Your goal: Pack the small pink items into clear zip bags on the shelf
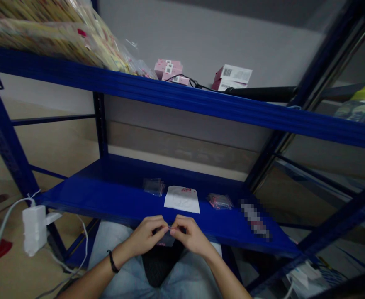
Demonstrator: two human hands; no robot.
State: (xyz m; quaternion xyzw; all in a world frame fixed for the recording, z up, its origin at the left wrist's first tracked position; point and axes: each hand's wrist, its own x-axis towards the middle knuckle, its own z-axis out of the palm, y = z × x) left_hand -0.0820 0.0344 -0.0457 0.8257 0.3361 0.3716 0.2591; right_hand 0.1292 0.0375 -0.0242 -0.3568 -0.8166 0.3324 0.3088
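Over my lap (108,234), beside the near edge of the blue shelf (92,187), the small clear bag (166,240) hangs nearward from its top edge, which runs left to right, pinched by my left hand (147,236) and right hand (190,234), both equally close.

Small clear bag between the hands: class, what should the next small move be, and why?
Perhaps press the fingertips along the top of the small bag to close it: the left hand and right hand pinch it there, and something pink shows low in it.
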